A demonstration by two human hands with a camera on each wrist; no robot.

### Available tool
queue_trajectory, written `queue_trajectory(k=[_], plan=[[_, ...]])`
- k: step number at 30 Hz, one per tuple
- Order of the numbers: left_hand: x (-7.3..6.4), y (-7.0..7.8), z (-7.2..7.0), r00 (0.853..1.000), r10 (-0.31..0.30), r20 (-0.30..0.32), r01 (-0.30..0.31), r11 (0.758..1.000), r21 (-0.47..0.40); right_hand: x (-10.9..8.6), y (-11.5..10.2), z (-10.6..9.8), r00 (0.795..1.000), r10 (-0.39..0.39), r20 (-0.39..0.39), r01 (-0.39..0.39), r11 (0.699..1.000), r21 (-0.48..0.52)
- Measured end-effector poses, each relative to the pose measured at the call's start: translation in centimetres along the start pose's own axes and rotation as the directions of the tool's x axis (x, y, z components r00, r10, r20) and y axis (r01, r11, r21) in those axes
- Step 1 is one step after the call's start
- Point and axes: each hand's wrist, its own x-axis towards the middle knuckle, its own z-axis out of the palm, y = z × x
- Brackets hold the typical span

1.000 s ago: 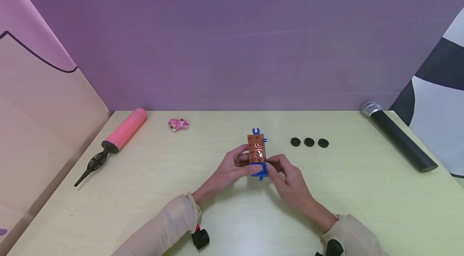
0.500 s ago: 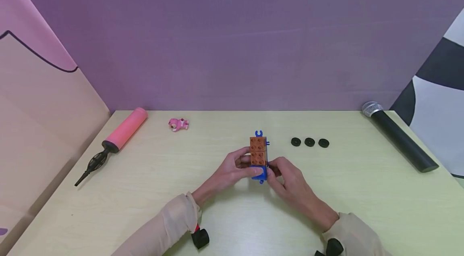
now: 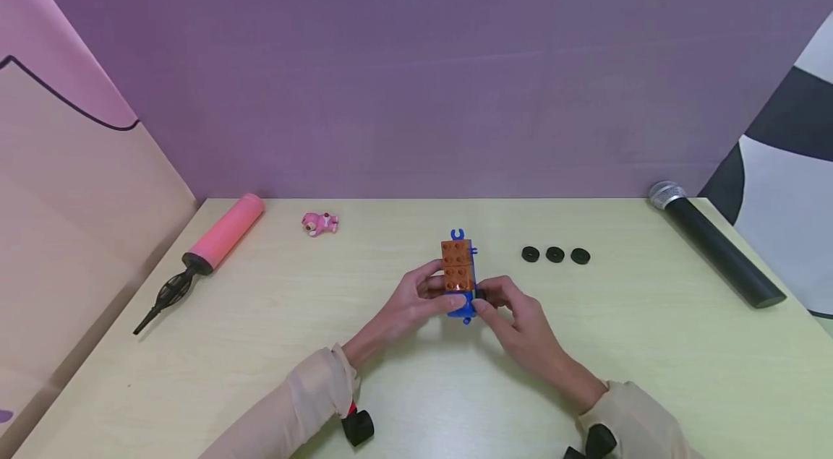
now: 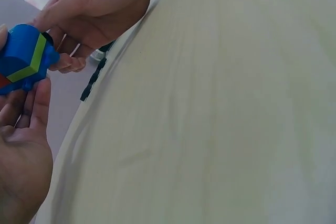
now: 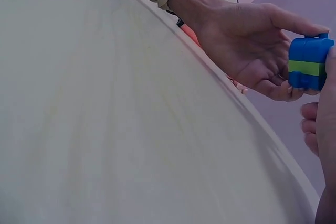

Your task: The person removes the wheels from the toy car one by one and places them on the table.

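My left hand (image 3: 416,303) grips a toy train car (image 3: 458,265) above the table, thumb on its blue end. The car has a studded orange top, a blue base with a hook at the far end, and short blue axle pegs on its right side. A lime stripe crosses the blue end (image 4: 23,51) in the left wrist view. Against the near right side of the car, my right hand (image 3: 520,322) pinches a small black wheel (image 3: 481,293), partly hidden by the fingers. Three loose black wheels (image 3: 555,254) lie in a row on the table, to the right of the car.
On the pale wooden table (image 3: 260,387) a pink bear figure (image 3: 320,223) lies at the back left. A pink hand pump (image 3: 228,231) lies along the left edge, a black microphone (image 3: 719,249) along the right. A purple panel (image 3: 416,69) stands behind.
The toy train car dipped slightly toward me, then moved back up and a little left. More of the black wheel shows between the right fingers now. The loose wheels have not moved.
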Motion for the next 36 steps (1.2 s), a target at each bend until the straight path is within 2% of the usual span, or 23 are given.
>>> queue_trajectory(k=[7, 17, 21, 29, 36], plan=[[0.09, -0.13, 0.01, 1.000, 0.005, 0.020, -0.005, 1.000, -0.013, 0.16, 0.10, -0.13, 0.989, -0.148, 0.012, 0.149, 0.987, -0.053], [0.15, -0.14, 0.20, 0.999, 0.000, 0.036, -0.001, 1.000, 0.019, 0.29, 0.37, -0.37, 0.969, -0.244, 0.026, 0.245, 0.959, -0.144], [0.07, -0.10, 0.21, 0.999, -0.009, 0.034, 0.008, 1.000, 0.029, 0.34, 0.28, -0.37, 0.970, -0.239, 0.037, 0.242, 0.959, -0.150], [-0.01, -0.36, -0.04, 0.998, -0.012, 0.063, 0.010, 1.000, 0.029, 0.19, 0.00, -0.28, 0.984, -0.155, 0.089, 0.166, 0.978, -0.130], [0.08, -0.16, -0.08, 0.997, -0.009, 0.071, 0.006, 0.999, 0.036, 0.32, -0.15, -0.53, 0.983, -0.164, 0.084, 0.171, 0.981, -0.093]])
